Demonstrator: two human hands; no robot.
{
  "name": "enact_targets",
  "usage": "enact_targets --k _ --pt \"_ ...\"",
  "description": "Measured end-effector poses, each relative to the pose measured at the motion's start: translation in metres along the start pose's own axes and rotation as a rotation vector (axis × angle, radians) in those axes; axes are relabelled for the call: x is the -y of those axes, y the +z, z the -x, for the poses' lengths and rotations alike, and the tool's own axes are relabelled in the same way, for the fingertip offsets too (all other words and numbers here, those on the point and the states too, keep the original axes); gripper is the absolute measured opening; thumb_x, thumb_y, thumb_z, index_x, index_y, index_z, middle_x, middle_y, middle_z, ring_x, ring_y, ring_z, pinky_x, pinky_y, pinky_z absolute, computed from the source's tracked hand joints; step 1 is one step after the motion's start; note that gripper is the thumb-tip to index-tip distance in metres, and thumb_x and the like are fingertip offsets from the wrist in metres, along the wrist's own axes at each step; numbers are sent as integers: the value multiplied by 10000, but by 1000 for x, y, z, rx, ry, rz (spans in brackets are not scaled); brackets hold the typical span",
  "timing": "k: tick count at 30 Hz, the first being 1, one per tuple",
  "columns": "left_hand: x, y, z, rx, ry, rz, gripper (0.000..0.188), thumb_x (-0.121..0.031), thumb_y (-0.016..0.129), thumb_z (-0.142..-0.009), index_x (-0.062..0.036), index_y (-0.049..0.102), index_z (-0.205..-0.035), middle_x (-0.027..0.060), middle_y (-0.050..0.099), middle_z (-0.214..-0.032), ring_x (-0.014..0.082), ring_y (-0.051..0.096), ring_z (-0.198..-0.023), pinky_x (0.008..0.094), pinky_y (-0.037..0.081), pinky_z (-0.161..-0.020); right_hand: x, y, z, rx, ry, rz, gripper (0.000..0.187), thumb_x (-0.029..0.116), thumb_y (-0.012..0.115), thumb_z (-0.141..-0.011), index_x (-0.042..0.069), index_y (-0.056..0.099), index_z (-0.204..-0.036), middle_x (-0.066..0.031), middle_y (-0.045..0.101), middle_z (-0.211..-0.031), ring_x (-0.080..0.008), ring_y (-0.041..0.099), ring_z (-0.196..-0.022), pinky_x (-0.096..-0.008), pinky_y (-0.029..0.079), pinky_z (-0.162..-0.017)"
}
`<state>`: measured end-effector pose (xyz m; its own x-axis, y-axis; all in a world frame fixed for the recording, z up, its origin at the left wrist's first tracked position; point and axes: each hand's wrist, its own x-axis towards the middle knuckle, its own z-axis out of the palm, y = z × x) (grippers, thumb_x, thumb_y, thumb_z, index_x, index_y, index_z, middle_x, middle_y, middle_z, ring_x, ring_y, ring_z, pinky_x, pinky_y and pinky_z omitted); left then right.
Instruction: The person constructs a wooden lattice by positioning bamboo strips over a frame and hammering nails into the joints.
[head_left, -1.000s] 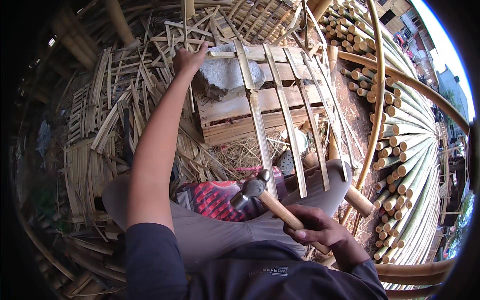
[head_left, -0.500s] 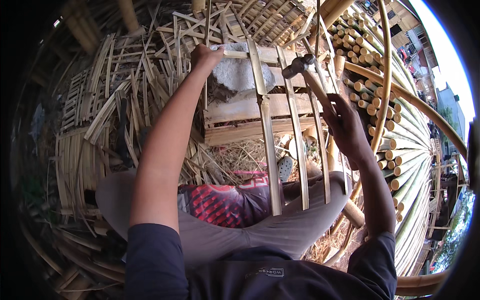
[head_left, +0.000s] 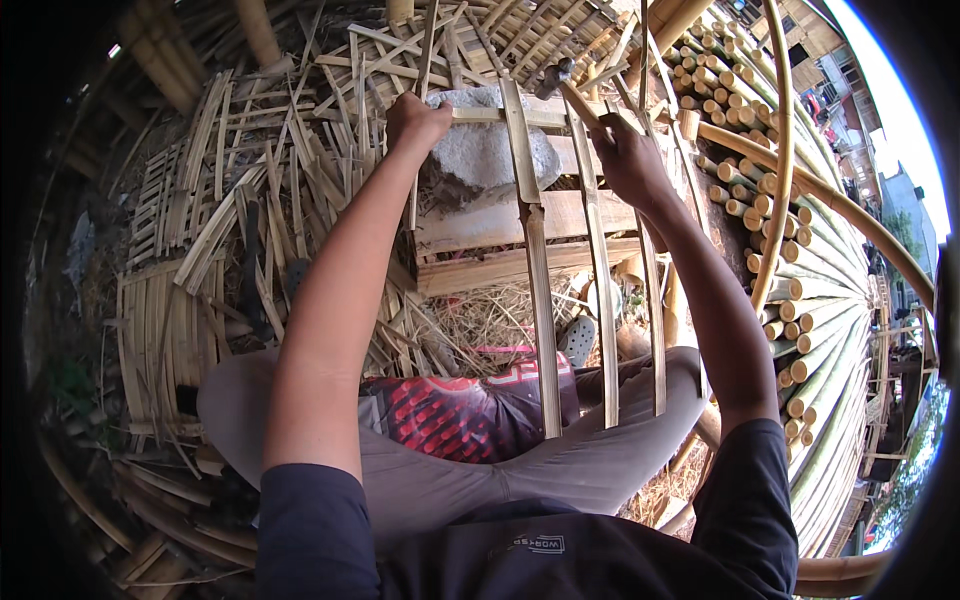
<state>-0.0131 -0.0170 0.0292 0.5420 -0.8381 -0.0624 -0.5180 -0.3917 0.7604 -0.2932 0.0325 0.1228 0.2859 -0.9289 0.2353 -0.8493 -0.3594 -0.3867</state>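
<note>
Right hand hides the lower handle of the hammer; whether its head touches anything, cannot tell. Grey stone partly covered by bamboo strip and crosspiece. Dark shirt cut off by lower edge.

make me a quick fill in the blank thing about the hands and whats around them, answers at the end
The right hand holds a ____ by its wooden handle.
The left hand holds a bamboo strip.  Near it is a ____-coloured rock.
The rock rests ____ wooden planks.
Stacked bamboo poles fill the picture's ____ side.

Missing words: hammer; grey; on; right
</note>
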Motion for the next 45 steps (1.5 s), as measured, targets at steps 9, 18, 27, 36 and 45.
enact_targets --k 9,18,27,36,45 --pt "9 5 -1 -4 3 65 563 -407 773 -755 49 611 -1044 231 666 -1046 339 663 -989 398 522 -853 13 26 24 131 73 -35 595 462 728 -802 -57 518 -1002 -249 645 -850 -403 654 -823 -471 509 -732" --pt "5 -2 5 48 4 65 609 -426 761 -758 37 585 -1112 227 650 -1103 344 643 -1037 400 508 -890 -10 21 28 -111 50 213 588 405 761 -786 -47 471 -1027 -238 648 -900 -399 649 -846 -460 522 -735" --pt "19 8 -10 -33 -1 90 526 -402 772 -756 24 630 -1030 215 680 -1026 319 670 -970 389 522 -841 -44 39 33 46 257 -80 622 414 802 -735 -93 533 -975 -211 673 -848 -339 681 -777 -399 551 -713" --pt "20 14 -1 -97 40 101 444 -383 771 -766 -14 660 -987 155 706 -951 297 687 -883 384 529 -788 -39 29 34 -12 221 -138 451 308 780 -785 -39 525 -920 -196 669 -796 -315 686 -743 -403 546 -669" --pt "0 16 12 -74 54 99 479 -405 781 -745 19 652 -928 180 698 -906 308 688 -850 385 532 -759 -55 15 26 -27 170 -21 471 323 783 -782 -37 529 -947 -168 666 -763 -253 677 -708 -378 528 -639"
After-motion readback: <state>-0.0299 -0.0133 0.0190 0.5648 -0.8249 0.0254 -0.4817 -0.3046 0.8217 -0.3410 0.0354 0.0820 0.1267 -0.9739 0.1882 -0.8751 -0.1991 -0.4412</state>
